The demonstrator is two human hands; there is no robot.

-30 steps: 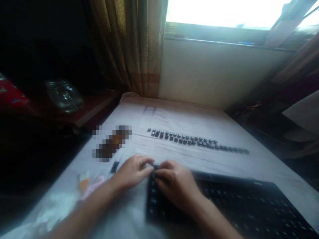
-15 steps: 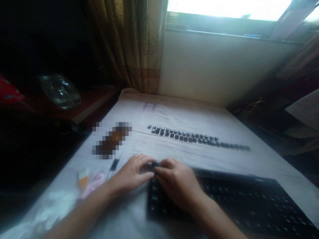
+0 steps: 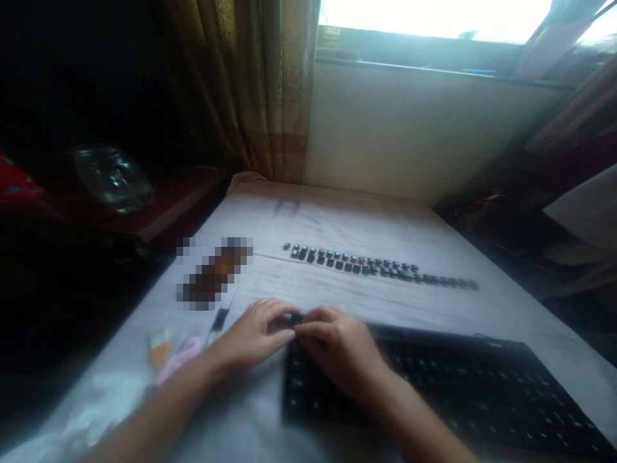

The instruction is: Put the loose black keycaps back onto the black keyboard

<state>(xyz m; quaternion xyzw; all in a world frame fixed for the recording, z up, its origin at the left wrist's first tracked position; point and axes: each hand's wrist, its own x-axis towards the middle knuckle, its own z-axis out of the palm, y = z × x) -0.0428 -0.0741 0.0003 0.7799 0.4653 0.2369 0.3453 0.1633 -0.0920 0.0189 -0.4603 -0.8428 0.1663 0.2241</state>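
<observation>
A black keyboard (image 3: 482,386) lies flat on a pale sheet, angled across the lower right. My left hand (image 3: 250,334) is at its upper left corner, with the thumb and index finger against the edge. Right beside those fingertips, my right hand (image 3: 344,350) has its thumb and fingers pressed together over the same corner. Whatever sits between the right fingertips is too small and blurred to make out. Beyond the keyboard, loose black keycaps (image 3: 357,260) lie on the sheet in two long rows, with one keycap (image 3: 287,245) at the left end.
Left of my hands lie a small brush with an orange handle (image 3: 159,352), a pink cloth (image 3: 180,359), crumpled clear plastic (image 3: 99,402) and a cable with a black block (image 3: 220,319). A pixelated dark item (image 3: 214,273) is farther back. A glass jar (image 3: 116,180) stands on a wooden shelf.
The view has shifted slightly. Both hands stay at the keyboard's upper left corner, with no clear change in their grip. The keycap rows look the same.
</observation>
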